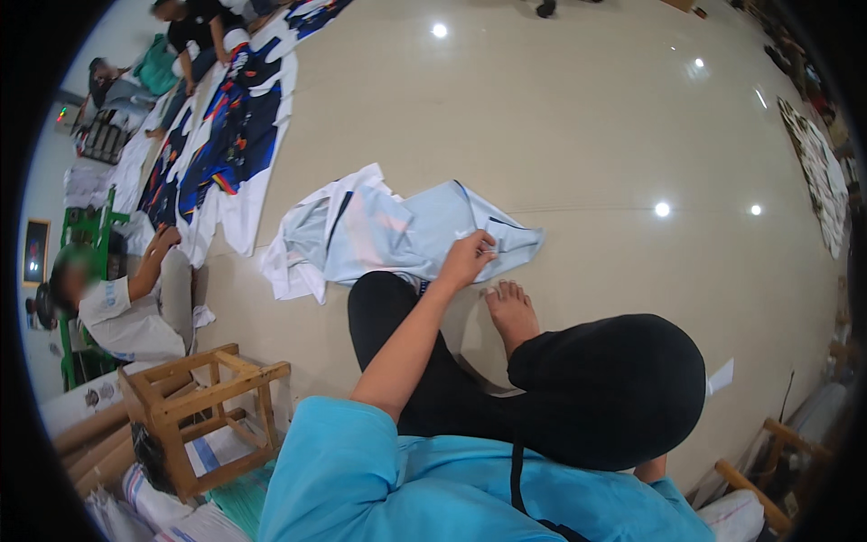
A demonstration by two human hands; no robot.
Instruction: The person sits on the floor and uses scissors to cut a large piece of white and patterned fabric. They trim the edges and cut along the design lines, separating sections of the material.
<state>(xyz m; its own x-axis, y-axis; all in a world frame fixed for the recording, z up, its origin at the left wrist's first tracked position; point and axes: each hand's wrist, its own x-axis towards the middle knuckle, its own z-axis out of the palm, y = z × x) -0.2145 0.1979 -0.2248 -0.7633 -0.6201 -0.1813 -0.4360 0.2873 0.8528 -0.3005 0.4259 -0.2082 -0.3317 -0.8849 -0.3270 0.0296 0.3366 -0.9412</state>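
Observation:
My left hand (470, 253) reaches forward with its fingers bent, pinching the pale blue garment (352, 244) near its right end, by a dark trim and a small white detail I cannot make out. The garment lies spread on the tiled floor just beyond my bare foot (513, 314) and black-clad legs (601, 388), with pink, white and dark parts showing. Only a bit of my right forearm (650, 468) shows at the lower right, behind my knee; that hand is out of sight.
A wooden stool (208, 397) stands at my left by rolls and sacks. A co-worker (126, 316) sits beyond it; others (194, 41) sit by long dark-blue patterned cloth pieces (248, 126). Wooden furniture (754, 497) and a spread white cloth (813, 172) are on the right.

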